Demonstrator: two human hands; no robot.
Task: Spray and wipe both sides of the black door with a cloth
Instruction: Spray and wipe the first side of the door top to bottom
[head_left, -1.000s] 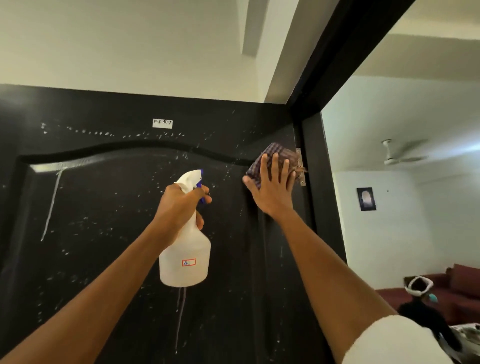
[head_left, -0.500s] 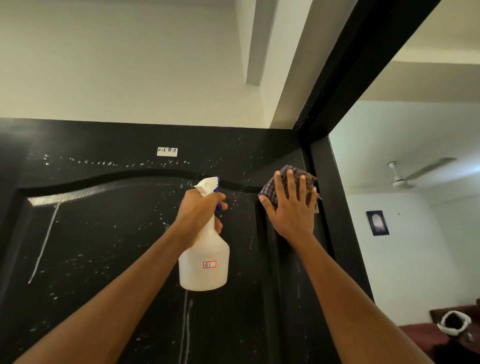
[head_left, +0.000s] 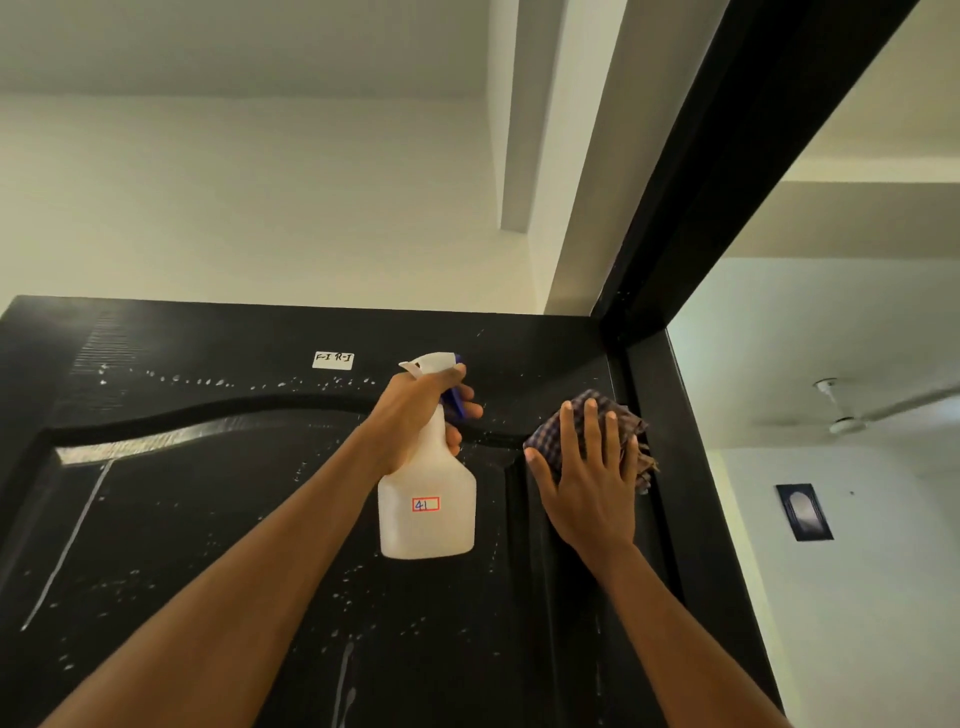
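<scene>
A pale ceiling and wall fill the upper half of my view, with the black door (head_left: 218, 519) across the lower left and its black frame (head_left: 691, 415) running diagonally up to the upper right. Through the opening at right I see a ceiling fan (head_left: 852, 415) and a small dark picture (head_left: 804, 512) on a white wall.

My right fingers (head_left: 589, 431) lie straight and spread, pressing a checked cloth (head_left: 553, 441) flat against the door near its hinge edge, right of centre; the right hand (head_left: 587, 488) covers most of it. My left fingers (head_left: 467, 408) curl round the neck and blue trigger of a white spray bottle (head_left: 427, 514), labelled 41, which the left hand (head_left: 415, 415) holds upright at frame centre in front of the door.

White droplets and runs speckle the panel, and a small white label (head_left: 333, 359) sits near the door's top edge.
</scene>
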